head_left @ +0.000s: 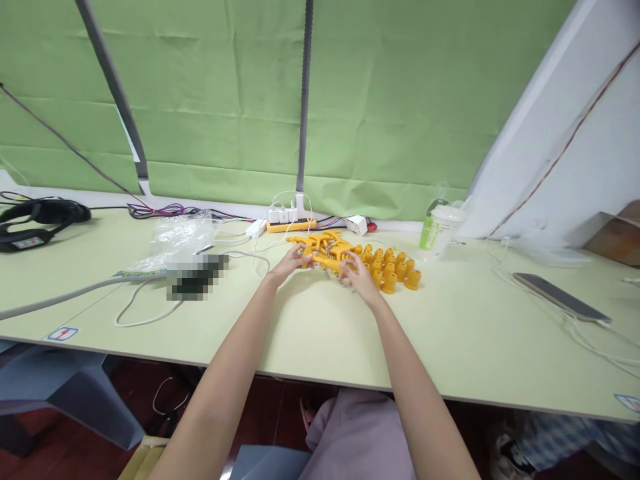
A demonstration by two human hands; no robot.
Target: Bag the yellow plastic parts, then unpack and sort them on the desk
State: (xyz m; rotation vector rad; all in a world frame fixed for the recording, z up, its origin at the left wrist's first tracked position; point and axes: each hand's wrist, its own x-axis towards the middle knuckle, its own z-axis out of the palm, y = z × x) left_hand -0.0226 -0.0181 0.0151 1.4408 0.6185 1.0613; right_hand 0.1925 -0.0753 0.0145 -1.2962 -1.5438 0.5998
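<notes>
In the head view, a yellow power strip point(291, 227) lies at the back of the tabletop point(320, 333), along the foot of a green curtain point(400, 100). In front of the strip and a little to its right, both hands hold one yellow bar point(327, 262) between them. The left hand point(290, 263) is partly closed, thumb and fingers pinching the bar's left end; the right hand point(357, 273) is curled likewise at its right end. How firmly each presses cannot be told.

Between the bar and the strip lies a pile of yellow parts point(317, 240); thin metal chain point(327, 272) shows about the bar, though what it is fastened to is unclear. Right of the strip and nearer the person, hollow yellow pieces point(390, 269) stand upright in close rows, just beside the right hand. Farther right of the strip are a lidded cup point(440, 232) and a phone point(560, 297). Left of it lie a clear plastic bag point(183, 237) and, at the far end, a black headset point(45, 217).
</notes>
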